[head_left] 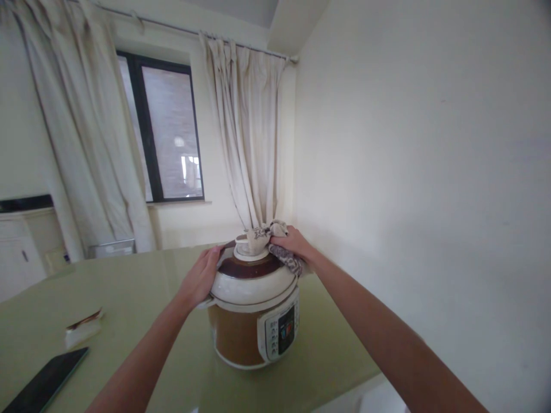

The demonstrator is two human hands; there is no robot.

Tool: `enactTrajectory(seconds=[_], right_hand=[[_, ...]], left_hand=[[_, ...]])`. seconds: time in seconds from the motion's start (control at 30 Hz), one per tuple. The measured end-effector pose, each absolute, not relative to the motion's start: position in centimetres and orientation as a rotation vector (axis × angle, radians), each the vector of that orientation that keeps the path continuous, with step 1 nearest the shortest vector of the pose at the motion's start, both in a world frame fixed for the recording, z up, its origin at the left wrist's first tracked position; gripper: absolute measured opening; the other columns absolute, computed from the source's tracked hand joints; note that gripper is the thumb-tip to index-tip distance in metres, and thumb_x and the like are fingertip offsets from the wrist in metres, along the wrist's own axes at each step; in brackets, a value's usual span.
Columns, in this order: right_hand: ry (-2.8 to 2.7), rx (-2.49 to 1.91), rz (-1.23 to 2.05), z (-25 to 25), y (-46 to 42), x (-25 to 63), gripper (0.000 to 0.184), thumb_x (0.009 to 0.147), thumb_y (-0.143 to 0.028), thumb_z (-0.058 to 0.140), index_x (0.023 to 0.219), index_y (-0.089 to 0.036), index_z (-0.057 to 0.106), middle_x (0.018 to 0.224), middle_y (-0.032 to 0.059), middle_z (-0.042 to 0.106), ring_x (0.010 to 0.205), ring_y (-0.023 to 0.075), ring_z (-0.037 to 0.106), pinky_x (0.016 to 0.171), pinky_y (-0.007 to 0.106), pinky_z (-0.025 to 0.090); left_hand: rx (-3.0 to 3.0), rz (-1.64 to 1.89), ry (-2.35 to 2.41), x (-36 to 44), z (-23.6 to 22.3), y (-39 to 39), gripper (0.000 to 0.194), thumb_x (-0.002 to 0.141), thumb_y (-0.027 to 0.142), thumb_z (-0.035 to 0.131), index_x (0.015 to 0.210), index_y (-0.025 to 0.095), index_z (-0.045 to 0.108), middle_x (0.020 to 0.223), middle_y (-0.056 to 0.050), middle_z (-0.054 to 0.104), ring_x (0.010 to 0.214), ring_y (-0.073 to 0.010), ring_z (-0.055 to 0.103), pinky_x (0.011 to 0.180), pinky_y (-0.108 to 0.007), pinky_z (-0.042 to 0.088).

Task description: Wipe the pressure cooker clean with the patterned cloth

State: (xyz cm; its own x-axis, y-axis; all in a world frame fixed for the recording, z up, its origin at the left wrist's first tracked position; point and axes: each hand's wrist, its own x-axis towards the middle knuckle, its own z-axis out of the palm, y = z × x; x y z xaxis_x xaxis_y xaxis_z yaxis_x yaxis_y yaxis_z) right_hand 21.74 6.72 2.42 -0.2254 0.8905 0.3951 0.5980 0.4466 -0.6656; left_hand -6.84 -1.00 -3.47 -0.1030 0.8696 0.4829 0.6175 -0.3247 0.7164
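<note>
An electric pressure cooker (241, 332) with a brown body, a white and dark-red lid and a button panel stands upright on the table. My left hand (204, 274) lies against the left side of its lid, fingers stretched along the curve. In my right hand (297, 244) is a bunched, patterned grey-beige cloth (287, 259), pressed on the top right of the lid. Part of that cloth covers the white knob (244, 245) in the lid's middle. The right fingertips are hidden in the folds.
The pale green table (159, 304) carries a dark phone or tablet (47, 381) at the lower left and a small whitish packet (84, 330) beyond it. A white wall (422, 172) rises close on the right. Curtains (253, 126) and a window (172, 126) are behind.
</note>
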Motion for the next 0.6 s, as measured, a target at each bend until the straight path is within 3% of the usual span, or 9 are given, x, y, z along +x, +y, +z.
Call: enactTrajectory(seconds=[0.23, 0.47, 0.6], right_hand=[[-1.998, -1.096, 0.402, 1.5, 1.8, 22.7, 0.024, 0.079, -0.044, 0.073, 0.089, -0.022, 0.075, 0.089, 0.0023, 0.078, 0.085, 0.0231, 0.071, 0.080, 0.032, 0.054], [-1.859, -1.514, 0.455, 3.0, 7.8, 21.2, 0.052, 0.076, -0.049, 0.080, 0.117, -0.017, 0.074, 0.118, 0.0134, 0.077, 0.114, 0.0318, 0.071, 0.094, 0.040, 0.055], [-1.805, -1.525, 0.496, 3.1, 8.8, 20.9, 0.055, 0.076, -0.050, 0.080, 0.118, -0.016, 0.074, 0.121, 0.0147, 0.077, 0.117, 0.0325, 0.070, 0.097, 0.040, 0.055]], left_hand=[[1.962, 1.387, 1.651, -6.9, -3.6, -1.0, 0.071, 0.103, 0.066, 0.023, 0.138, 0.023, 0.067, 0.139, -0.011, 0.069, 0.136, -0.0287, 0.059, 0.125, -0.046, 0.034], [1.953, 1.361, 1.719, -6.8, -3.2, -1.2, 0.070, 0.103, 0.066, 0.023, 0.132, 0.026, 0.072, 0.141, -0.009, 0.069, 0.135, -0.0292, 0.060, 0.123, -0.046, 0.035], [1.953, 1.381, 1.710, -6.8, -3.1, -1.0, 0.074, 0.102, 0.069, 0.021, 0.130, 0.024, 0.073, 0.139, -0.010, 0.071, 0.133, -0.0304, 0.061, 0.122, -0.046, 0.037]])
